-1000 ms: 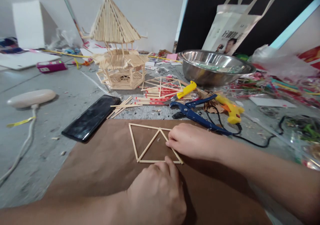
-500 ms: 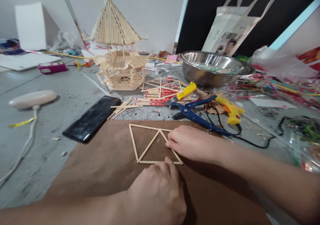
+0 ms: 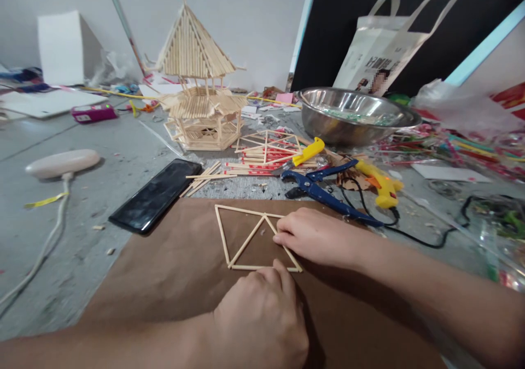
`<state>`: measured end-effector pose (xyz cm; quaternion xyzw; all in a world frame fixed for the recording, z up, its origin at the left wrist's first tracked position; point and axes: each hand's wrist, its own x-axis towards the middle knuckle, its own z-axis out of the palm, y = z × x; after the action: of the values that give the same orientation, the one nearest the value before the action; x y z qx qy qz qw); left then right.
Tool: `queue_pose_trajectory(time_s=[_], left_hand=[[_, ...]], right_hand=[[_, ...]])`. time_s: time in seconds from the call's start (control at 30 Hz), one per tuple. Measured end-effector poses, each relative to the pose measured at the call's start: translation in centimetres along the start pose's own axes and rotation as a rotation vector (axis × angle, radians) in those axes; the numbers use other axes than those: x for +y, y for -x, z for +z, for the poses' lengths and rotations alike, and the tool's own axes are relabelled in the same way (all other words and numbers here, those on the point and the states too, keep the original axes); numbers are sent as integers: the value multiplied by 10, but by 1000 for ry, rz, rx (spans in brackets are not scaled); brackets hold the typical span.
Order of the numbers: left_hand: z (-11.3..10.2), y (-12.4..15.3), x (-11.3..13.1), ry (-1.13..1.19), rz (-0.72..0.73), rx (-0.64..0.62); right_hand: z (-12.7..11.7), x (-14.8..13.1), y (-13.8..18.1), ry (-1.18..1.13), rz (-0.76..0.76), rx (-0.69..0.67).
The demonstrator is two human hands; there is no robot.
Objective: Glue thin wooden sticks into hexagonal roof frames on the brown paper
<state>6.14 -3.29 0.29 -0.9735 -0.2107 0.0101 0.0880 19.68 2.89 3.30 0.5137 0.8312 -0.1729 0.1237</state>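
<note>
A flat frame of thin wooden sticks [image 3: 246, 240], joined in triangles, lies on a brown sheet [image 3: 164, 281]. My right hand [image 3: 314, 235] is closed over the frame's right side, its fingertips at the upper and slanted sticks. Nearer to me, my left hand [image 3: 262, 314] is curled, with its knuckles up and its extended fingertip by the lower stick. What the left fingers hold, if anything, is hidden beneath the hand. The frame's right end is covered by my hands.
Behind the sheet lie a phone [image 3: 158, 197], loose sticks [image 3: 204, 177], a yellow utility knife [image 3: 308, 152], blue cutters [image 3: 328, 198] and a yellow glue gun [image 3: 379, 183]. A stick pagoda [image 3: 205, 112] and a steel bowl [image 3: 356, 131] stand farther back. A white cabled device [image 3: 63, 164] is at left.
The whole view has shifted slightly right and down. Both hands keep nearly the same pose at the stick frame.
</note>
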Motion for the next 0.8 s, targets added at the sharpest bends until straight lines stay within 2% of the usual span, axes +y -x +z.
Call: queue_pose_trajectory(time_s=[0.33, 0.8], left_hand=[[-1, 0, -1, 26, 10, 1], [1, 0, 0, 48, 28, -71]], right_hand=[[0, -3, -1, 58, 38, -17], [0, -1, -4, 89, 16, -59]])
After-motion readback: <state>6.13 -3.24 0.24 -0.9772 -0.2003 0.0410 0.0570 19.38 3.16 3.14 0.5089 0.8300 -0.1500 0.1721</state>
